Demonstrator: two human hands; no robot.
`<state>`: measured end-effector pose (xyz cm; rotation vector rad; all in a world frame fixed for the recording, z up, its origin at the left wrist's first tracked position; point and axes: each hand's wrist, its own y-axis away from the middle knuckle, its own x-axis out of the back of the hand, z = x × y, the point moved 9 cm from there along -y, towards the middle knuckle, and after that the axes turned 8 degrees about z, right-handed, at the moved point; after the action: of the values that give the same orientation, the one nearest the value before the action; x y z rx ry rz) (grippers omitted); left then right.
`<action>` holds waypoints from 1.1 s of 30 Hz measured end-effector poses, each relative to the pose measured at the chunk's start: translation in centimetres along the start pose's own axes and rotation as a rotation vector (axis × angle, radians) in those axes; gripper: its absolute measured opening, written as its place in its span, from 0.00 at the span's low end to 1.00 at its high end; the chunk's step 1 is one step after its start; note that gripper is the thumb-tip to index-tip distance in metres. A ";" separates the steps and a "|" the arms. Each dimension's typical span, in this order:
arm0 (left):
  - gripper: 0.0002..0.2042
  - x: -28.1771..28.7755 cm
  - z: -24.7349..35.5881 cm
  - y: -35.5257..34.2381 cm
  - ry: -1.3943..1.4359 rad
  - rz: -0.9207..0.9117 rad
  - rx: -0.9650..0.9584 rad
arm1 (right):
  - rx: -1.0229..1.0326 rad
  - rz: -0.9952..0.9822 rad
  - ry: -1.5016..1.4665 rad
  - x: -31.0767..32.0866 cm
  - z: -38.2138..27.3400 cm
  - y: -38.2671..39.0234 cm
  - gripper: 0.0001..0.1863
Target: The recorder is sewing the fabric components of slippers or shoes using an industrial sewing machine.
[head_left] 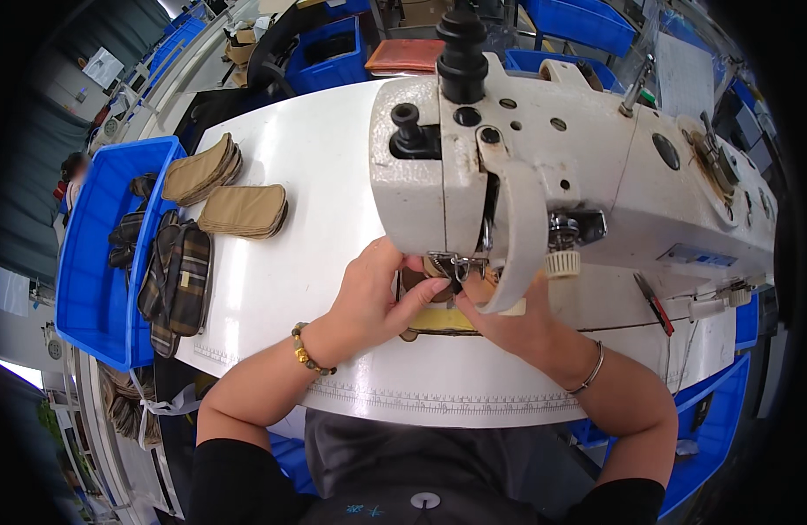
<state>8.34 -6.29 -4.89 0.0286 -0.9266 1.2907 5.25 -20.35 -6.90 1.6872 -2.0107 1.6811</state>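
Note:
A white sewing machine [499, 166] stands over the table, with its metal presser foot [458, 265] low above a small brown fabric piece [414, 282] that has a dark edge strip. My left hand [368, 293] pinches this piece from the left, thumb in front and fingers behind. From the right, my right hand [521, 325] closes on the work close beside the presser foot. The machine's curved white guard [527, 227] covers part of those fingers. Beneath the hands is a yellow strip [443, 320] on the machine bed. Most of the fabric piece is hidden.
Two stacks of tan fabric pieces [243, 211] lie at the left on the white table [324, 175]. Plaid pouches [178, 276] hang over the rim of a blue bin [80, 262]. Red-handled snips [655, 306] lie at the right. A printed ruler [456, 405] runs along the front edge.

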 end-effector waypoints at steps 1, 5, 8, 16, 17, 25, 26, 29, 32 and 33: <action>0.14 0.2 0.2 -0.1 0.001 0.000 0.000 | -0.004 0.011 -0.016 0.1 0.0 0.0 0.05; 0.14 1.0 1.2 0.0 -0.149 -0.009 -0.093 | -0.014 0.001 -0.013 -0.1 0.3 0.3 0.04; 0.13 1.6 3.2 0.1 -0.317 0.083 -0.270 | -0.017 -0.010 -0.047 -0.2 0.4 0.5 0.05; 0.10 0.9 4.2 0.6 -0.471 0.077 -0.364 | 0.096 0.024 0.063 -0.5 0.1 1.2 0.09; 0.10 0.6 3.8 0.5 -0.491 0.010 -0.308 | 0.099 0.024 0.060 -0.5 -0.1 1.1 0.09; 0.10 -0.3 0.3 -0.9 -0.305 -0.159 -0.112 | 0.062 -0.030 -0.009 -0.2 -0.6 0.2 0.05; 0.12 -0.5 0.5 -0.9 -0.235 -0.171 -0.168 | 0.062 -0.031 -0.010 -0.2 -0.5 0.2 0.05; 0.14 -1.2 0.3 -0.5 -0.123 -0.237 -0.217 | 0.061 -0.039 -0.030 -0.4 -0.5 0.3 0.05; 0.13 -2.1 -0.2 -0.4 -0.078 -0.327 -0.165 | 0.073 -0.045 -0.036 -0.5 -0.4 0.5 0.04; 0.12 -2.4 -0.6 -0.3 -0.077 -0.361 -0.120 | 0.067 -0.048 -0.041 -0.6 -0.4 0.5 0.04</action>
<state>8.98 -8.00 -6.57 0.1465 -1.0112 0.9037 4.91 -19.74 -7.42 1.7904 -1.9355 1.7310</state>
